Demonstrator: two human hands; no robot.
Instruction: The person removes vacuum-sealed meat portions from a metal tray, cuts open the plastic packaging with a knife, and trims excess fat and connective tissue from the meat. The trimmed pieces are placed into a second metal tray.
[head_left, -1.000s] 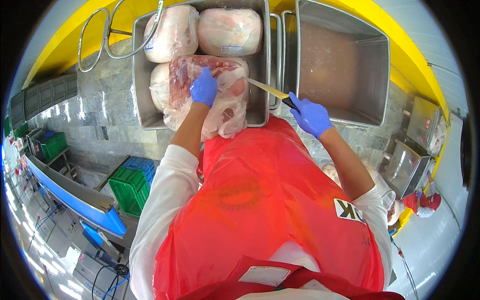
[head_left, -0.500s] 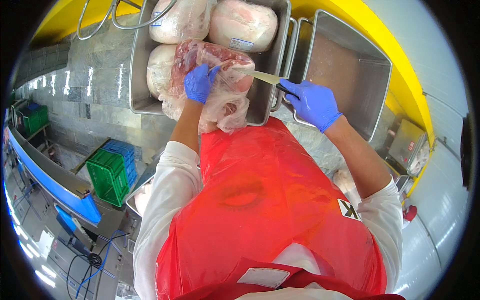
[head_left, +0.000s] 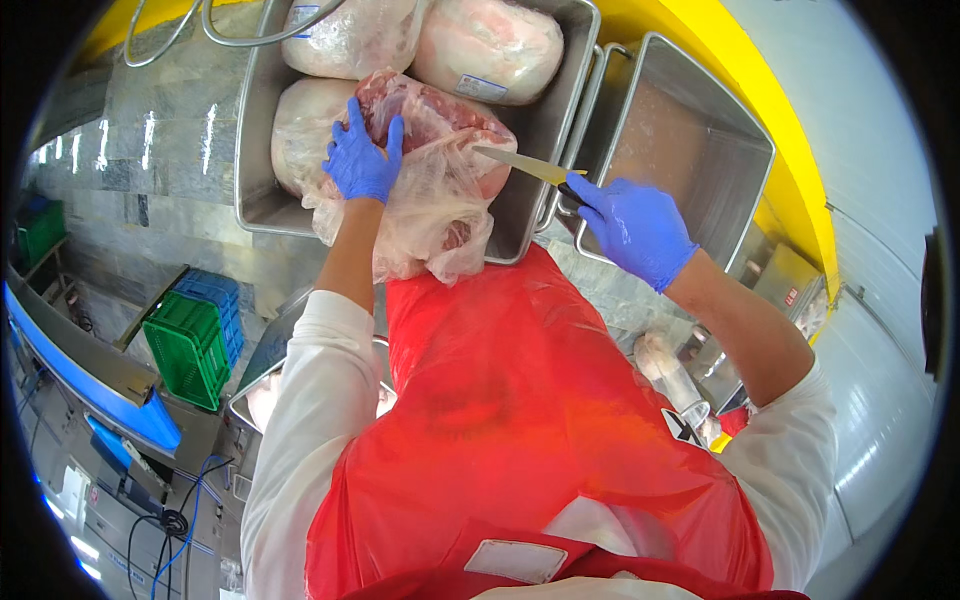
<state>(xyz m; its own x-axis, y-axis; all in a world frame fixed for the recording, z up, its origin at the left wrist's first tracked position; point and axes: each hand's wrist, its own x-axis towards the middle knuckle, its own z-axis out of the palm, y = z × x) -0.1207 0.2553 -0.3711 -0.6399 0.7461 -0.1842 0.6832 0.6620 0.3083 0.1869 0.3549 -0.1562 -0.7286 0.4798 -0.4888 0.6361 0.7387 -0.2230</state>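
Observation:
My left hand (head_left: 360,160), in a blue glove, lies with fingers spread on the left side of a large piece of red meat (head_left: 430,112). Loose clear plastic wrap (head_left: 430,225) bunches over the meat's near side and hangs toward my red apron. In my right hand (head_left: 636,232), also blue-gloved, is a knife (head_left: 525,164), its blade pointing left. The tip is at the right part of the meat; whether it touches the surface I cannot tell. The meat sits in a steel tub (head_left: 256,165) beside a pale wrapped piece (head_left: 303,130).
Farther back in the tub are two more wrapped pieces, one on the left (head_left: 365,40) and one on the right (head_left: 490,48). A second steel tub (head_left: 742,150) stands at the right. Green (head_left: 185,350) and blue crates (head_left: 215,300) stand lower left; a metal rail (head_left: 270,38) crosses the upper left.
My left hand has shifted left and its fingers have spread out from a closed grip at the plastic. The knife stays in my right hand near the meat's right side.

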